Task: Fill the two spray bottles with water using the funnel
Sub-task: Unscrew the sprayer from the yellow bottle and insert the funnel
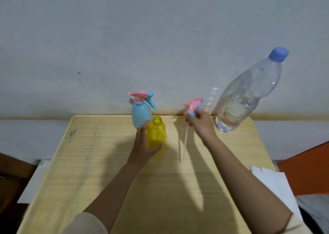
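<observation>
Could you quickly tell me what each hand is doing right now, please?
Left hand: closed around the yellow bottle.
Right hand: closed on the pink spray head.

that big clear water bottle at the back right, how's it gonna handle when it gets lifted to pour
The water bottle looks roughly a third full, so probably moderately heavy, with the weight low. Its thin clear ribbed walls may flex under a squeeze. The water will likely slosh toward the neck when tilted, shifting the balance. The blue cap is on.

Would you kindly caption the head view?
Left hand steadies open yellow bottle; right hand lifts its spray head away.
</observation>
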Action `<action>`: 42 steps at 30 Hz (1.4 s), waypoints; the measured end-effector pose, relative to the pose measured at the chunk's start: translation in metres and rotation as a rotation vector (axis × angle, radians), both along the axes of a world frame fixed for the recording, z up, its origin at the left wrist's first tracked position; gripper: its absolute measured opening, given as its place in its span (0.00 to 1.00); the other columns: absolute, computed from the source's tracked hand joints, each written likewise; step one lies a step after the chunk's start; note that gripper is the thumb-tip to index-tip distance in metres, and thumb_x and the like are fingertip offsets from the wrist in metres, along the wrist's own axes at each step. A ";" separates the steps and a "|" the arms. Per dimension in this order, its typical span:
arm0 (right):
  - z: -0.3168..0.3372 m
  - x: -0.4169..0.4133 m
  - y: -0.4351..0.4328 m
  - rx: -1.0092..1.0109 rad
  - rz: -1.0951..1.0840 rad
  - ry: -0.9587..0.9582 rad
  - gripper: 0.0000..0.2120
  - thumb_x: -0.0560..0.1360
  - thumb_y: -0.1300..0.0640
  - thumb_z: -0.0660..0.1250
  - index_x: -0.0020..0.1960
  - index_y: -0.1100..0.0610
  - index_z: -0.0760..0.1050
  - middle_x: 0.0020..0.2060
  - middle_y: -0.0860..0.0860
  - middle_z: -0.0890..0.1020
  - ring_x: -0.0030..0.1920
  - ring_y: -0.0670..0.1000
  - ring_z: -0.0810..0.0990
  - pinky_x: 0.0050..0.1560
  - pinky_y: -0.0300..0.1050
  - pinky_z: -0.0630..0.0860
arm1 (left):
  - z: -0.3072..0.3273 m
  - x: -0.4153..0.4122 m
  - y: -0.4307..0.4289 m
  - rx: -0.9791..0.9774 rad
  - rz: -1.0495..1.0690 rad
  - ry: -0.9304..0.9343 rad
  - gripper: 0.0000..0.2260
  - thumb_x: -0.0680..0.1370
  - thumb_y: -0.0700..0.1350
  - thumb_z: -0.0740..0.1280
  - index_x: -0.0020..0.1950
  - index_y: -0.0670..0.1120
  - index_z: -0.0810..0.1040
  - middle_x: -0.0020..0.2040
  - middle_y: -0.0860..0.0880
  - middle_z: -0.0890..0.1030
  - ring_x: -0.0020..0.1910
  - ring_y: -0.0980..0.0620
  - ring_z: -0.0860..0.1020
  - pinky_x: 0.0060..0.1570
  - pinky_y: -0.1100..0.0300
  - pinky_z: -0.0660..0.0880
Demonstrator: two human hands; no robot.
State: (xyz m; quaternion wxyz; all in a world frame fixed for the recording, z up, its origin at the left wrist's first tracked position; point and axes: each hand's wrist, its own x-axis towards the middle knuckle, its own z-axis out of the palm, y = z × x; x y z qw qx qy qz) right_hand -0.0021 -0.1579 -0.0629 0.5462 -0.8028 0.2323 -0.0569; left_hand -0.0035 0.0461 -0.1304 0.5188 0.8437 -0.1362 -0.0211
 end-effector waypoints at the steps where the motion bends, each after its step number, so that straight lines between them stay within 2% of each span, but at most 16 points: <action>1: -0.016 -0.007 0.005 -0.024 0.032 0.067 0.07 0.73 0.57 0.68 0.41 0.62 0.76 0.36 0.61 0.79 0.38 0.57 0.75 0.40 0.47 0.68 | -0.003 0.000 0.002 -0.007 0.011 -0.005 0.36 0.65 0.58 0.70 0.70 0.53 0.60 0.67 0.43 0.69 0.64 0.48 0.70 0.60 0.57 0.71; 4: -0.049 -0.021 0.017 -0.137 0.109 0.209 0.09 0.73 0.58 0.69 0.37 0.60 0.72 0.33 0.58 0.72 0.37 0.54 0.70 0.32 0.39 0.62 | -0.010 0.000 0.008 -0.020 0.029 -0.009 0.37 0.65 0.56 0.72 0.70 0.59 0.59 0.67 0.46 0.69 0.64 0.45 0.72 0.60 0.48 0.74; 8: -0.069 -0.028 0.024 -0.191 0.118 0.254 0.11 0.70 0.58 0.71 0.35 0.59 0.71 0.34 0.55 0.73 0.39 0.53 0.70 0.31 0.30 0.64 | -0.010 -0.002 0.010 -0.021 0.041 -0.017 0.38 0.66 0.52 0.74 0.70 0.59 0.57 0.67 0.47 0.70 0.65 0.48 0.72 0.61 0.49 0.74; 11: -0.079 -0.029 0.031 -0.191 0.098 0.249 0.09 0.68 0.57 0.73 0.41 0.60 0.75 0.38 0.54 0.76 0.40 0.51 0.72 0.31 0.28 0.65 | -0.012 -0.003 0.010 -0.023 0.030 -0.042 0.38 0.67 0.48 0.77 0.71 0.58 0.58 0.69 0.46 0.70 0.66 0.47 0.71 0.61 0.52 0.74; 14: -0.081 -0.032 0.036 -0.177 0.047 0.205 0.11 0.67 0.57 0.75 0.41 0.61 0.74 0.39 0.56 0.77 0.38 0.51 0.72 0.31 0.36 0.65 | -0.013 -0.004 0.009 -0.020 0.028 -0.055 0.39 0.69 0.43 0.77 0.71 0.57 0.57 0.70 0.45 0.68 0.67 0.46 0.70 0.61 0.52 0.73; 16: -0.083 -0.032 0.037 -0.178 0.039 0.183 0.13 0.67 0.56 0.75 0.40 0.61 0.73 0.39 0.57 0.78 0.38 0.52 0.72 0.31 0.41 0.61 | -0.015 -0.003 0.010 -0.019 0.034 -0.063 0.40 0.69 0.44 0.77 0.71 0.60 0.56 0.70 0.47 0.68 0.67 0.47 0.70 0.61 0.53 0.73; 20: -0.085 -0.034 0.026 -0.182 0.030 0.112 0.14 0.67 0.54 0.75 0.41 0.61 0.74 0.38 0.55 0.77 0.39 0.54 0.75 0.39 0.47 0.69 | -0.021 -0.002 0.012 -0.004 0.048 -0.073 0.41 0.68 0.48 0.76 0.72 0.62 0.55 0.67 0.54 0.67 0.66 0.50 0.71 0.62 0.52 0.73; 22: -0.080 -0.030 0.011 -0.279 -0.013 0.035 0.12 0.69 0.54 0.73 0.47 0.60 0.76 0.46 0.55 0.77 0.47 0.54 0.75 0.45 0.48 0.72 | -0.023 -0.001 0.013 -0.005 0.045 -0.079 0.41 0.68 0.46 0.77 0.72 0.62 0.55 0.67 0.54 0.67 0.66 0.51 0.70 0.62 0.52 0.73; 24: -0.070 -0.021 -0.009 -0.414 -0.048 -0.021 0.16 0.71 0.55 0.71 0.55 0.59 0.74 0.56 0.55 0.74 0.55 0.53 0.73 0.49 0.46 0.71 | -0.026 -0.001 0.014 -0.012 0.050 -0.079 0.41 0.68 0.47 0.77 0.72 0.64 0.56 0.67 0.54 0.68 0.66 0.52 0.71 0.63 0.53 0.72; 26: -0.061 -0.007 -0.030 -0.530 -0.048 -0.046 0.20 0.69 0.58 0.71 0.59 0.58 0.72 0.60 0.55 0.71 0.60 0.54 0.71 0.55 0.47 0.72 | -0.028 0.000 0.014 -0.005 0.054 -0.068 0.41 0.68 0.47 0.78 0.72 0.63 0.56 0.67 0.54 0.68 0.66 0.52 0.70 0.63 0.53 0.71; 28: -0.054 0.011 -0.047 -0.630 0.027 0.023 0.25 0.68 0.59 0.72 0.63 0.59 0.70 0.62 0.56 0.69 0.62 0.56 0.69 0.57 0.49 0.71 | -0.028 0.001 0.014 0.006 0.049 -0.068 0.42 0.68 0.45 0.78 0.72 0.63 0.54 0.67 0.54 0.67 0.65 0.53 0.70 0.62 0.55 0.71; 31: -0.053 0.036 -0.061 -0.755 0.208 0.325 0.30 0.66 0.57 0.74 0.65 0.56 0.68 0.63 0.56 0.69 0.63 0.58 0.70 0.55 0.50 0.72 | -0.028 0.001 0.014 0.012 0.038 -0.079 0.42 0.68 0.47 0.78 0.71 0.64 0.54 0.68 0.52 0.67 0.66 0.52 0.69 0.60 0.57 0.69; 33: -0.057 0.046 -0.064 -0.734 0.252 0.445 0.31 0.65 0.57 0.75 0.65 0.54 0.68 0.62 0.56 0.70 0.61 0.59 0.72 0.52 0.51 0.73 | -0.028 0.001 0.015 0.009 0.039 -0.080 0.42 0.67 0.50 0.77 0.72 0.66 0.53 0.68 0.53 0.66 0.66 0.52 0.69 0.60 0.57 0.70; 37: -0.056 0.051 -0.067 -0.693 0.234 0.446 0.31 0.62 0.56 0.77 0.63 0.52 0.72 0.60 0.54 0.75 0.59 0.57 0.76 0.48 0.48 0.73 | -0.026 0.000 0.016 0.005 0.036 -0.078 0.43 0.67 0.49 0.76 0.69 0.70 0.51 0.68 0.55 0.65 0.66 0.53 0.68 0.60 0.57 0.69; 39: -0.054 0.046 -0.066 -0.605 0.182 0.331 0.32 0.60 0.53 0.80 0.61 0.55 0.74 0.56 0.53 0.79 0.55 0.55 0.77 0.46 0.45 0.73 | -0.027 0.000 0.016 0.015 0.030 -0.075 0.43 0.68 0.48 0.77 0.71 0.68 0.52 0.68 0.55 0.65 0.66 0.53 0.68 0.60 0.58 0.69; 42: -0.046 0.027 -0.055 -0.290 -0.002 0.102 0.33 0.61 0.52 0.80 0.61 0.58 0.73 0.51 0.50 0.77 0.49 0.49 0.75 0.46 0.41 0.69 | -0.025 0.000 0.015 0.031 0.028 -0.066 0.41 0.69 0.46 0.76 0.71 0.63 0.52 0.70 0.51 0.66 0.67 0.53 0.67 0.61 0.57 0.68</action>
